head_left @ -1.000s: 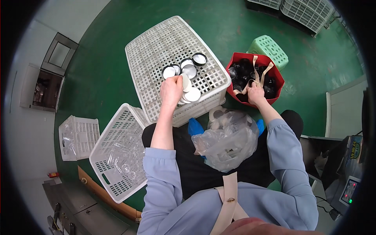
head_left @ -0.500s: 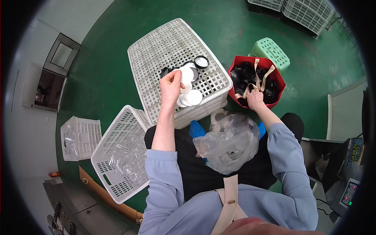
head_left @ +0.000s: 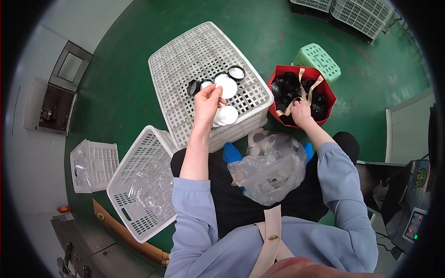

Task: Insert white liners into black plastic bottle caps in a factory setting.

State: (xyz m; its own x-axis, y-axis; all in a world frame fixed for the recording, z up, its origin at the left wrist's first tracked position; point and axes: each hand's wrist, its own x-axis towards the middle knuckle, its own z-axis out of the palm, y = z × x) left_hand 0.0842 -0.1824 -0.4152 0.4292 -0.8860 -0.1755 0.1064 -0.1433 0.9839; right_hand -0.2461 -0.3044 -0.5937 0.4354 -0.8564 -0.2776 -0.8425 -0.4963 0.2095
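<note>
My left hand pinches a thin white disc by its edge, above a white upturned plastic crate. Under and around the disc lie several black lids; one black lid shows a white inside, another black lid is tilted on its side. Below my left hand sits a small pile of white discs at the crate's near edge. My right hand reaches into a red bag full of black lids. Its fingers are curled, their tips hidden among the lids and the strap.
The white crate stands before me. A clear plastic bag with white discs rests in my lap. To the left, a tilted white crate holds clear jars; another crate stands beyond. A green stool is behind the red bag.
My left hand has turned slightly and moved a little right, and its disc now lies flatter over the black lids. My right hand stays in the red bag.
</note>
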